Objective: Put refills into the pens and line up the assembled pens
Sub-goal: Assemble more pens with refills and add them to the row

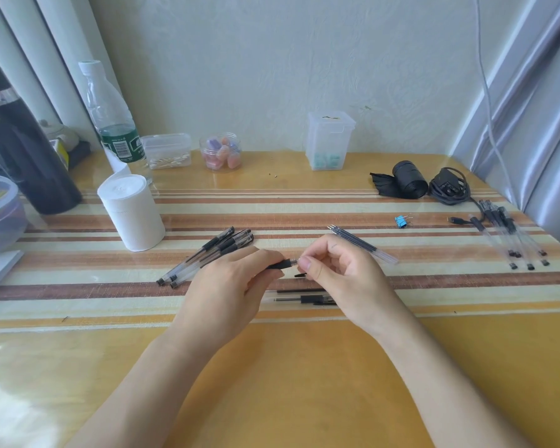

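My left hand (230, 282) grips a pen barrel with a black rubber grip (280, 264) just above the table. My right hand (333, 270) pinches the clear front end of that pen between thumb and fingers. Below the hands lie a loose refill and a pen body with a cap (311, 298). A small black part (299, 275) lies under my right thumb. Several pens (207, 253) lie in a bunch to the left. A few refills (362, 244) lie side by side to the right. Several more pens (511, 236) lie at the far right.
A paper roll (131, 211), a water bottle (110, 118), a dark flask (20, 140) and plastic boxes (328, 140) stand at the back and left. A blue binder clip (401, 220), a black roll (404, 179) and a cable bundle (448, 189) lie at the right.
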